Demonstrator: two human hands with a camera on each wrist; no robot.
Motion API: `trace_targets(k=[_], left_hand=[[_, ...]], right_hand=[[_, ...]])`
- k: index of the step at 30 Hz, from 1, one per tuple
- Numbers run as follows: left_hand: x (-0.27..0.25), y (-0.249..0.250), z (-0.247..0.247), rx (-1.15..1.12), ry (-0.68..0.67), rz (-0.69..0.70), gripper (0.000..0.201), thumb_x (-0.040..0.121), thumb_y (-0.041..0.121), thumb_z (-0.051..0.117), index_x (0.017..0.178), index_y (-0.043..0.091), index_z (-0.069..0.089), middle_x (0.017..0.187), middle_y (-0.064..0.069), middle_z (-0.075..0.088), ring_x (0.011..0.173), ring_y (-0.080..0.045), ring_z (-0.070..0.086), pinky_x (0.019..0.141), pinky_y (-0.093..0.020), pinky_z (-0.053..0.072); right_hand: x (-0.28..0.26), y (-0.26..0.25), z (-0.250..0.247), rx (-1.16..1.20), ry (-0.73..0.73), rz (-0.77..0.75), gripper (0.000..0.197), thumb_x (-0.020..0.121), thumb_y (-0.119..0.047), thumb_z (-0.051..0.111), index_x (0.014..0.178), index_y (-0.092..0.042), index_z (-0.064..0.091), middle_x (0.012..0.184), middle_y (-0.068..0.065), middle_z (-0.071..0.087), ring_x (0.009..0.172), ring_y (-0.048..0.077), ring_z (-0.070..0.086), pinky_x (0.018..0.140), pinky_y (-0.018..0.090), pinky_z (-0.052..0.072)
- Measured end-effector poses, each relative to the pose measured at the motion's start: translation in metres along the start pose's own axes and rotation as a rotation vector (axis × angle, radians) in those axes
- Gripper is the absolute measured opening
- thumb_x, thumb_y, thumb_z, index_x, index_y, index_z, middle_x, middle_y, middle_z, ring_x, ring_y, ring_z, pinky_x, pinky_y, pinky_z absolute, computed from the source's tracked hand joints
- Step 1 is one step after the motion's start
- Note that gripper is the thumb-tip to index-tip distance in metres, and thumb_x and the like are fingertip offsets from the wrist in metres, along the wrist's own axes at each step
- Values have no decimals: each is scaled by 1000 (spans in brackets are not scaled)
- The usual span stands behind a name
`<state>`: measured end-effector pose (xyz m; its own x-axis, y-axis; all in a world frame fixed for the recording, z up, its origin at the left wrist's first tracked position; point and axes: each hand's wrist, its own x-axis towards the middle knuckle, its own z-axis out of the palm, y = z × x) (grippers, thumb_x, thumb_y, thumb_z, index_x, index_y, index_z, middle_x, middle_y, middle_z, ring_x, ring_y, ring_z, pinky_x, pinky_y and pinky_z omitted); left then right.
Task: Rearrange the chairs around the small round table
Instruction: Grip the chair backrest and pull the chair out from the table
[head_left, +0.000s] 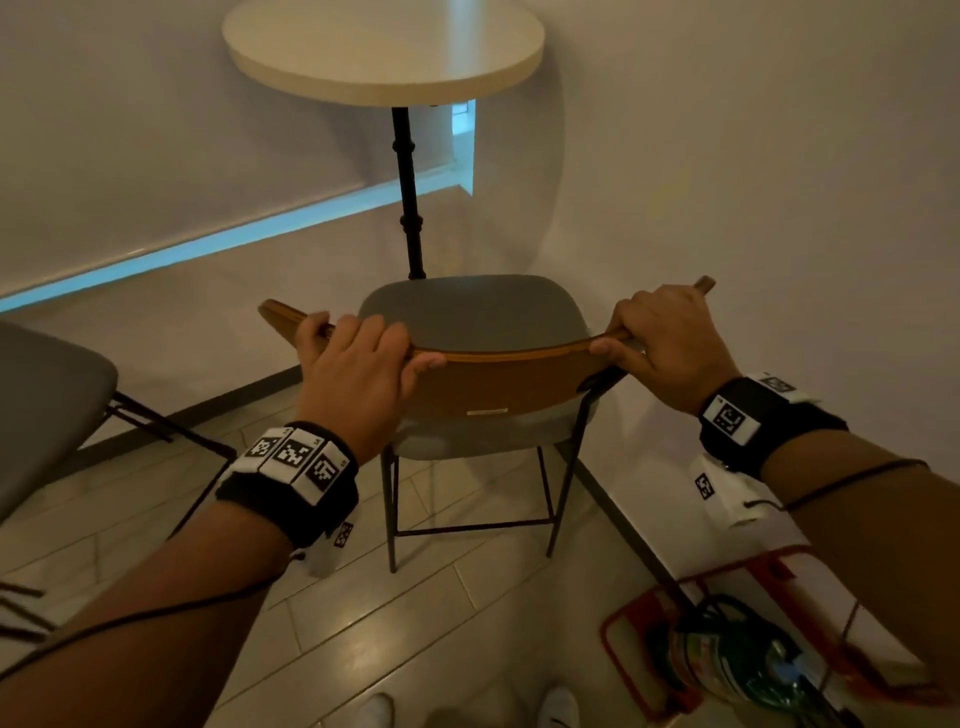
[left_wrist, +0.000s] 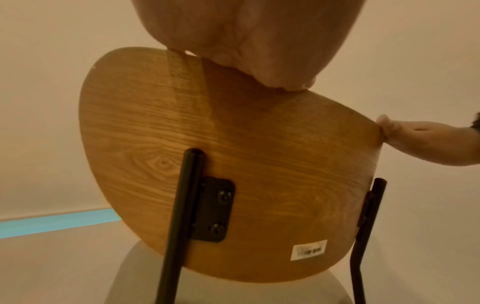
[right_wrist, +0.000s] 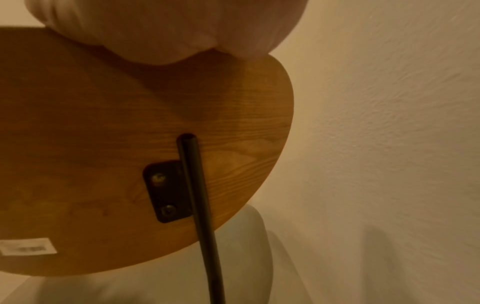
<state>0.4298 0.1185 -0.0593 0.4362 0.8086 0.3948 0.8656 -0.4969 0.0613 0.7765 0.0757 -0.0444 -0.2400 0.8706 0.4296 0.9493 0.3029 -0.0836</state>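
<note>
While gripped, chair backrest (head_left: 488, 384) between hands

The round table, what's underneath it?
Under the round table a black post runs down toward the floor. The grey seat of the chair, gripped by the left hand and right hand, covers the post's foot.

Chair (head_left: 483, 322): curved wooden backrest (left_wrist: 233, 156), grey padded seat, thin black metal legs. Upright on the wood-plank floor, seat facing the round table (head_left: 384, 52). Table: pale top, single black post, in the far corner. Second chair (head_left: 47, 395), grey seat, at near left.
</note>
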Motion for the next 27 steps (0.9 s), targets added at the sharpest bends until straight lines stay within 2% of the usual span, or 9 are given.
trace_targets(k=[6, 8, 11, 13, 16, 19, 22, 24, 27], left_hand=[[15, 17, 7, 29, -19, -65, 48, 103, 58, 21, 88, 25, 53, 87, 6, 47, 87, -23, 47, 98, -47, 26], [19, 20, 9, 43, -17, -85, 48, 103, 57, 22, 88, 24, 53, 87, 6, 46, 86, -22, 45, 96, -47, 26], [29, 27, 14, 65, -18, -113, 48, 102, 57, 22, 88, 23, 52, 87, 6, 45, 86, -22, 43, 94, -47, 26], [38, 31, 18, 75, -17, -128, 47, 102, 57, 22, 88, 23, 51, 87, 6, 44, 85, -22, 42, 94, -47, 26], [49, 34, 24, 71, -4, -149, 47, 102, 58, 23, 87, 23, 51, 87, 5, 44, 84, -20, 39, 93, -46, 26], [62, 35, 29, 65, 1, -164, 48, 102, 58, 23, 88, 22, 52, 87, 3, 49, 84, -21, 40, 93, -45, 25], [80, 35, 34, 68, -9, -178, 50, 102, 59, 22, 88, 22, 52, 87, 2, 50, 84, -21, 40, 93, -46, 25], [90, 37, 39, 58, -1, -189, 51, 101, 60, 21, 89, 21, 52, 86, 3, 47, 84, -19, 37, 92, -45, 25], [103, 41, 47, 42, 15, -197, 50, 101, 61, 20, 84, 23, 49, 85, 4, 46, 84, -17, 32, 91, -45, 25]], right_hand=[[16, 38, 13, -35, -16, -61, 80, 97, -77, 15, 75, -13, 58, 67, 5, 54, 64, 27, 49, 73, 42, 37], [24, 47, 17, -36, -6, -88, 77, 97, -76, 17, 74, -13, 56, 67, 1, 50, 64, 23, 45, 70, 39, 29], [36, 61, 16, 38, 6, -141, 57, 97, -74, 22, 78, -25, 45, 72, -7, 42, 66, 16, 37, 68, 31, 15], [45, 75, 20, 77, -16, -148, 57, 97, -75, 22, 80, -26, 45, 74, -9, 41, 68, 14, 37, 70, 27, 13], [61, 93, 29, 81, -56, -134, 67, 95, -80, 19, 80, -23, 51, 74, -10, 41, 69, 13, 38, 69, 26, 14], [78, 107, 36, 100, -70, -145, 57, 94, -81, 21, 84, -29, 44, 74, -14, 36, 71, 12, 36, 73, 25, 15], [95, 121, 41, 90, -114, -147, 61, 93, -82, 17, 85, -29, 46, 77, -15, 35, 76, 14, 37, 80, 32, 23], [107, 132, 44, 63, -129, -159, 72, 93, -81, 14, 84, -22, 54, 77, -13, 37, 76, 15, 37, 81, 39, 32], [122, 147, 46, 80, -137, -174, 83, 94, -80, 15, 83, -13, 62, 72, -13, 35, 72, 16, 38, 76, 30, 21]])
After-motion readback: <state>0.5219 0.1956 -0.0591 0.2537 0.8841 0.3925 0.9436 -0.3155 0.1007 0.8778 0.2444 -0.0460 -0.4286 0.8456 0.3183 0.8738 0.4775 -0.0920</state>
